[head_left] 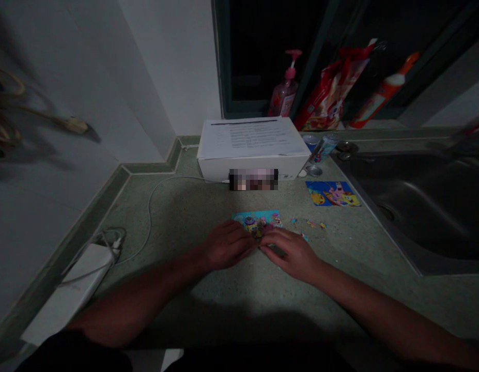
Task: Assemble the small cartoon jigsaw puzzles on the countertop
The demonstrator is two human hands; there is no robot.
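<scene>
A colourful cartoon jigsaw puzzle (pixel 243 215) lies on the counter, its near part hidden behind my hands. My left hand (pixel 228 247) rests at its lower left edge, fingers bent and pressed together. From the other side my right hand (pixel 291 253) meets it, thumb and fingers pinched close to the left fingertips. Whatever lies between the fingertips is too small and dark to make out. Several loose jigsaw pieces (pixel 311 223) are scattered right of the puzzle, with one piece (pixel 304 236) just beyond my right knuckles.
A cartoon picture card (pixel 333 194) lies near the sink (pixel 429 206). Behind the puzzle, a phone-like screen (pixel 253 179) leans against a white box (pixel 214 166) with printed paper on top. A cable runs to the power strip (pixel 74 289). Bottles and a red bag (pixel 328 93) stand behind.
</scene>
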